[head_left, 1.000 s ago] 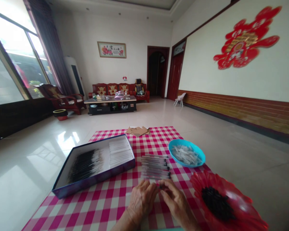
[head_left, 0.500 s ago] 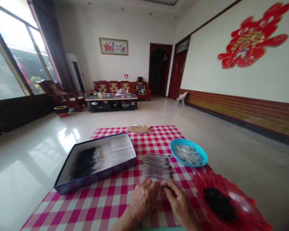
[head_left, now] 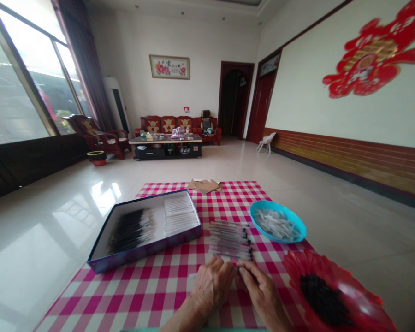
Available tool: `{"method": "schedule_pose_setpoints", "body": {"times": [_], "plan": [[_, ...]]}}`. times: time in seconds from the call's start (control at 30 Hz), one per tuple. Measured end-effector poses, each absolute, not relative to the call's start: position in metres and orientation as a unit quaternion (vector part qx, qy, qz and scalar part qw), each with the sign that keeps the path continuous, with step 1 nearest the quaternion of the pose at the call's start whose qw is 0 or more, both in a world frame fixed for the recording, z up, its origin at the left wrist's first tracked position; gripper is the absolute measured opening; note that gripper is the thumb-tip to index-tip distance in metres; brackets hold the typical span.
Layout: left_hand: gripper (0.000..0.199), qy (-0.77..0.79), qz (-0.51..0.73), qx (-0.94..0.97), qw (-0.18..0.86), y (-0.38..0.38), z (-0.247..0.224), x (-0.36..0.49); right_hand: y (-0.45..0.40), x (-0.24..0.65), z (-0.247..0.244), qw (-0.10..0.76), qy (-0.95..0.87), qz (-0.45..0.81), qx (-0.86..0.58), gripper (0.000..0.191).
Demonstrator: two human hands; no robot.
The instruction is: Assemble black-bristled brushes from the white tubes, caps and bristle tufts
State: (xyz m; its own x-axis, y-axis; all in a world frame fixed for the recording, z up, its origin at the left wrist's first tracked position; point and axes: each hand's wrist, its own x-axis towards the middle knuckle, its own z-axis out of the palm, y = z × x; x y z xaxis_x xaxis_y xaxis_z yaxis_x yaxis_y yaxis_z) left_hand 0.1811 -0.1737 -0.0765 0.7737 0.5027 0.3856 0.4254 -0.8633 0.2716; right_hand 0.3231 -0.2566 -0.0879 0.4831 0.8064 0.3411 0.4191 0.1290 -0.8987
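Left hand (head_left: pixel 212 286) and right hand (head_left: pixel 263 295), lower centre of frame: fingers curled, tips meeting on a small dark piece (head_left: pixel 242 272), partly hidden, just below clear black-tipped tubes (head_left: pixel 230 240); blue bowl (head_left: pixel 275 205) and red plate (head_left: pixel 318 272) at right.

- Slim clear tubes with black tips (head_left: pixel 230 240), lying side by side in a row, just ahead of both hands.
- A small dark piece (head_left: pixel 240 271), too small to tell, at the fingertips of the right hand (head_left: pixel 263 295), just beside the left hand (head_left: pixel 211 286).

Dark bit (head_left: pixel 242 272) at the right fingers (head_left: pixel 251 273), rather blurred
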Motion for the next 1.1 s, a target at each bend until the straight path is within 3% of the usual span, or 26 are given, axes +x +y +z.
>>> {"method": "schedule_pose_setpoints", "body": {"times": [0.37,0.53,0.77,0.93,1.1], "plan": [[0.018,0.248,0.217,0.942,0.066,-0.173,-0.077,0.18,-0.259,0.322,-0.08,0.586,-0.543,0.118,-0.589,0.013],[0.018,0.237,0.22,0.944,0.06,-0.173,-0.078,0.18,-0.259,0.323,-0.086,0.588,-0.511,0.172,-0.603,0.015],[0.019,0.256,0.229,0.934,0.099,-0.173,-0.073,0.179,-0.263,0.323,-0.084,0.605,-0.451,0.137,-0.642,0.024],[0.025,0.233,0.238,0.938,0.101,-0.171,-0.076,0.178,-0.273,0.331,-0.039,0.535,-0.493,0.067,-0.683,0.023],[0.024,0.207,0.304,0.923,0.111,-0.169,-0.083,0.18,-0.306,0.384,-0.011,0.41,-0.482,-0.085,-0.77,0.023]]}}
